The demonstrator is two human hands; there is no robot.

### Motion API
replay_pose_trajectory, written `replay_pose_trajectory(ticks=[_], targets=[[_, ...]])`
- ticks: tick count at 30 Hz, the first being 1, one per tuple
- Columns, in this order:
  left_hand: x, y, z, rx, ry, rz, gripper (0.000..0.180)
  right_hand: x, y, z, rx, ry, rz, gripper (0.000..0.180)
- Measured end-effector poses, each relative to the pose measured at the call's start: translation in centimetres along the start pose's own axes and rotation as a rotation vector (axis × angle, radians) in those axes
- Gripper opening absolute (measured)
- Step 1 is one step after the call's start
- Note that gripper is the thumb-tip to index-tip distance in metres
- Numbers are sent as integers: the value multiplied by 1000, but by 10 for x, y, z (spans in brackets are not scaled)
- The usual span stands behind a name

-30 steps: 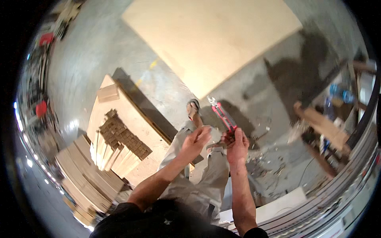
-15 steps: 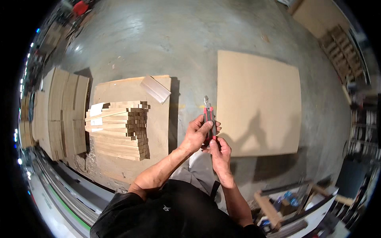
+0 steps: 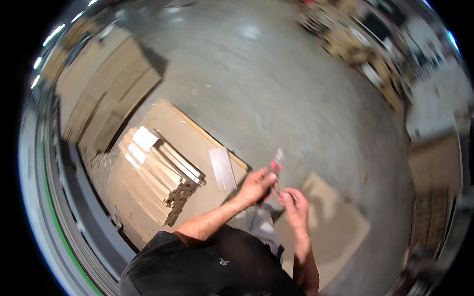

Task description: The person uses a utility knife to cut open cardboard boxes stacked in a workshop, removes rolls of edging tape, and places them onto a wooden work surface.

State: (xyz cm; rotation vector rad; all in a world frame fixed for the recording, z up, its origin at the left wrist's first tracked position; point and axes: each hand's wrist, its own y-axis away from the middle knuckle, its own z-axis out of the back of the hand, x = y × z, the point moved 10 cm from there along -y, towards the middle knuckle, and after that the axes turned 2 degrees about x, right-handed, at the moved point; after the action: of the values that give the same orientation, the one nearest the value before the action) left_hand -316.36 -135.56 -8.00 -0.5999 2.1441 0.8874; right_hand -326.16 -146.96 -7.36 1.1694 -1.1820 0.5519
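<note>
My left hand (image 3: 257, 186) is closed around a hand tool with red and dark handles and a silver head, apparently a pair of pliers (image 3: 276, 166). Its metal tip points up and away from me, smeared by motion. Just right of the tool's lower end is my right hand (image 3: 296, 206), fingers curled in and thumb against them. Whatever it may be pinching is too small and blurred to make out. Both hands are raised in front of my body, above the floor.
On a low board (image 3: 163, 116) at left lie a stack of wooden strips (image 3: 153, 182) and a pale flat piece (image 3: 222, 169). Tall stacked panels (image 3: 111, 84) stand behind. A flat brown sheet (image 3: 345, 227) lies at lower right. Cardboard (image 3: 353, 52) clutters the far right.
My view has swung round to the right, so the surroundings appear turned. My right hand has come away from the tool's handle to its right; the left still grips it.
</note>
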Motion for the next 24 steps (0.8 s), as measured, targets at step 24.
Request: replay_pose_trajectory(ticks=[24], targets=[[-555, -475, 352, 94, -211, -145, 23, 346, -789, -403, 689, -409, -178, 24]])
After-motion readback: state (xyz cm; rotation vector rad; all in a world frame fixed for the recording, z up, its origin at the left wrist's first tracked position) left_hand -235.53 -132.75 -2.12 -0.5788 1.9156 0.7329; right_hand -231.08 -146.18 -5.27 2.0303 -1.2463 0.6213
